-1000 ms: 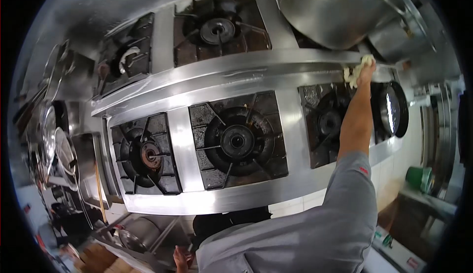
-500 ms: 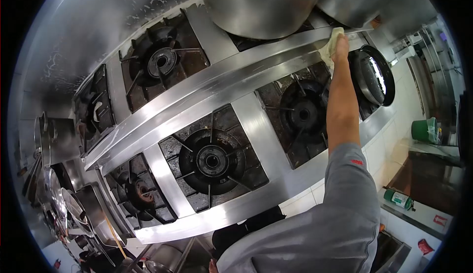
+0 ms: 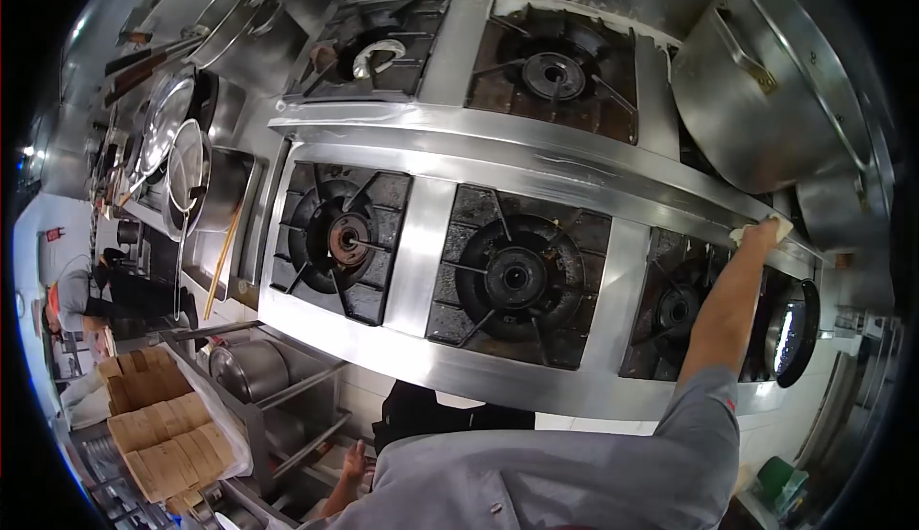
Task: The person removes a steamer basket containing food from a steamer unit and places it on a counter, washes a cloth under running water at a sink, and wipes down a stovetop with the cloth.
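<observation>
My right hand is stretched out to the far right, closed on a pale cloth. It presses the cloth against the raised steel ledge that runs between the two rows of burners. A large steel pot stands just behind that hand, and a dark round pan is to the right of the forearm. Down by my body at the lower left, my left hand hangs with fingers loosely apart and nothing visible in it. The stove's front middle burner lies between the two arms.
Pots and strainers crowd the left end, beside a long yellow stick. A metal rack with a lidded pot and a box of brown packets stand lower left. Another person is at far left.
The view has turned, bringing the stove's left end, the rack and another person into sight. My right hand still holds the cloth at the ledge. More of my left hand shows.
</observation>
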`<state>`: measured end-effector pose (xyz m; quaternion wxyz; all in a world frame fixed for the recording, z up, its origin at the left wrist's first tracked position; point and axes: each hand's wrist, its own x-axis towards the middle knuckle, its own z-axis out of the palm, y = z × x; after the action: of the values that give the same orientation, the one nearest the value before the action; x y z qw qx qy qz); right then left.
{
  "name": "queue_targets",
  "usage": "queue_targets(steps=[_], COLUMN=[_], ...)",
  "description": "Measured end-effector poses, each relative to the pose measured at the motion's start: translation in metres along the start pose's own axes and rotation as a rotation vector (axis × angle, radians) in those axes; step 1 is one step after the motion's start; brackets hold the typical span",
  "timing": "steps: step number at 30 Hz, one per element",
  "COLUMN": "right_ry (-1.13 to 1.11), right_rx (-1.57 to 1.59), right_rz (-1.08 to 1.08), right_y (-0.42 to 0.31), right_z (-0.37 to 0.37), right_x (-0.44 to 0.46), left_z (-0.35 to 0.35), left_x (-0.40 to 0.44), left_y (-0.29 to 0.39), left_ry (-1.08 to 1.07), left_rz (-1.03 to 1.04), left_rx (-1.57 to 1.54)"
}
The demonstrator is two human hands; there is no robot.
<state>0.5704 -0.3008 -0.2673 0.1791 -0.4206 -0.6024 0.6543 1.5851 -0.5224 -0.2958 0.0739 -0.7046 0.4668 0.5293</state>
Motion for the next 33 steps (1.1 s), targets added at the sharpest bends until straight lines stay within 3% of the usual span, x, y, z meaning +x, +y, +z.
queue_targets(steps=[2,4,6,8,10,11,12,13,14,15,16,17,18,19,20,21,22,24,28,29,31,33], right_ry=[-0.019,-0.061,-0.099,-0.369,-0.401,-0.394,-0.512,-0.379,-0.308,-0.459,-0.318,-0.474,-0.429,-0.425,-0.355,-0.296,-0.402,-0.315,-0.370,-0.420,-0.471,-0.480], right_rx=[-0.025,-0.068,-0.159,-0.034,0.076,0.226,0.291,0.160,0.146,0.156,0.028,0.152,0.070,0.025,-0.027,-0.170,-0.027,-0.315,-0.427,-0.424,-0.457,-0.444], right_rz=[-0.025,0.037,0.167,0.029,-0.059,-0.001,-0.136,-0.256,-0.129,-0.016,-0.033,-0.104,0.054,0.077,-0.077,0.047,0.211,0.182,0.313,0.377,0.415,0.342], right_y=[0.019,0.039,0.047,0.092,0.115,0.133,0.149,0.147,0.136,0.128,0.126,0.149,0.149,0.156,0.184,0.186,0.152,0.170,0.183,0.181,0.208,0.257], right_z=[0.010,0.019,0.023,0.030,0.032,0.040,0.040,0.046,0.042,0.030,0.030,0.033,0.033,0.036,0.051,0.054,0.032,0.046,0.048,0.043,0.057,0.079], right_x=[-0.029,-0.080,-0.134,-0.146,-0.182,-0.195,-0.210,-0.259,-0.317,-0.368,-0.416,-0.441,-0.479,-0.511,-0.531,-0.566,-0.623,-0.669,-0.774,-0.800,-0.837,-0.872], left_z=[0.000,-0.002,-0.010,-0.020,-0.040,-0.048,-0.057,-0.067,-0.077,-0.085,-0.096,-0.105,-0.116,-0.129,-0.136,-0.141,-0.146,-0.153,-0.157,-0.160,-0.164,-0.168], left_x=[0.007,0.048,0.055,0.070,0.078,0.096,0.108,0.121,0.135,0.141,0.144,0.166,0.200,0.220,0.237,0.245,0.243,0.246,0.234,0.245,0.251,0.223], left_y=[-0.011,-0.042,-0.026,0.004,0.038,0.040,0.038,0.035,0.040,0.043,0.046,0.033,0.002,-0.001,-0.005,-0.001,0.012,0.026,0.041,0.024,0.013,0.037], left_ry=[-0.098,-0.073,-0.071,-0.099,-0.090,-0.082,-0.071,-0.049,-0.081,-0.077,-0.070,-0.117,-0.166,-0.319,-0.329,-0.310,-0.297,-0.287,-0.229,-0.531,-0.813,-0.180], left_rz=[0.130,-0.011,0.026,0.085,0.071,0.105,0.133,0.125,0.052,0.021,-0.015,-0.122,-0.229,-0.238,-0.205,-0.172,-0.143,-0.105,-0.138,0.205,0.591,-0.086], left_rx=[0.160,-0.013,0.023,0.098,0.118,0.075,0.030,0.019,0.017,-0.044,-0.100,-0.199,-0.286,-0.320,-0.292,-0.260,-0.236,-0.223,-0.391,-0.645,-0.873,-0.416])
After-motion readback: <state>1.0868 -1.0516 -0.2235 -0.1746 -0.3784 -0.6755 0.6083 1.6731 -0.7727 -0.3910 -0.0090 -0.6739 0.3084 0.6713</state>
